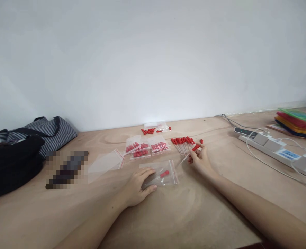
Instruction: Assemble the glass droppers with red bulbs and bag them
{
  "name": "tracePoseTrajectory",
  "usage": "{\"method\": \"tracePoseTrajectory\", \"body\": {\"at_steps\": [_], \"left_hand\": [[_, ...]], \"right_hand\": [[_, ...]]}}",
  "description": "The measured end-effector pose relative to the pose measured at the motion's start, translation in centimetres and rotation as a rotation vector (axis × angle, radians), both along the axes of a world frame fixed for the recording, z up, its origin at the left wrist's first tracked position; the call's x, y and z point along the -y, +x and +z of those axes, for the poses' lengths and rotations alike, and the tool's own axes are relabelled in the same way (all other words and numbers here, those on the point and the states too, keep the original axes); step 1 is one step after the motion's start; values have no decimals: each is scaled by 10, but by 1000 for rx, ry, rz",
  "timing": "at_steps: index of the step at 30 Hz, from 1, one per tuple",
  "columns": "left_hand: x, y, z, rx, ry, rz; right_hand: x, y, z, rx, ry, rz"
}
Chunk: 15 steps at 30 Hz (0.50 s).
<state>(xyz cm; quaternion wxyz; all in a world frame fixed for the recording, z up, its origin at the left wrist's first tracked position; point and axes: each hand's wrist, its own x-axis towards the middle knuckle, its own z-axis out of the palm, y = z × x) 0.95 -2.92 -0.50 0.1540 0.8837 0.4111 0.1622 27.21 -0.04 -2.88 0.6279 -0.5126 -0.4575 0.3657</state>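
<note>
My left hand (137,185) rests on the left end of a clear zip bag (171,177), fingers and thumb spread apart over it. Inside that bag lies one glass dropper (164,173) with a red rubber bulb. Further right, my right hand (201,160) pinches another red-bulbed dropper (195,147), its thin clear tube slanting down to the left. Beside those fingers a row of droppers (181,141) is fanned out, red bulbs away from me. A single red bulb (201,141) shows just behind the right hand.
Several filled zip bags (140,153) hold red bulbs behind the left hand. Flat zip bags (105,166) lie left. Loose red bulbs (149,131) sit near the wall. A striped bag (56,136) and black cloth item (12,166) stand left; a power strip (269,148) and coloured folders (298,122) right.
</note>
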Motion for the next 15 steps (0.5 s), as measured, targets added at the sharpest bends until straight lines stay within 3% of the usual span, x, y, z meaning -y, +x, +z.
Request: {"method": "tracePoseTrajectory", "body": {"at_steps": [11, 15], "left_hand": [[1, 1, 1, 21, 5, 5], [2, 1, 1, 28, 3, 17]], "right_hand": [[19, -31, -4, -199, -154, 233], [20, -29, -8, -22, -159, 361]]}}
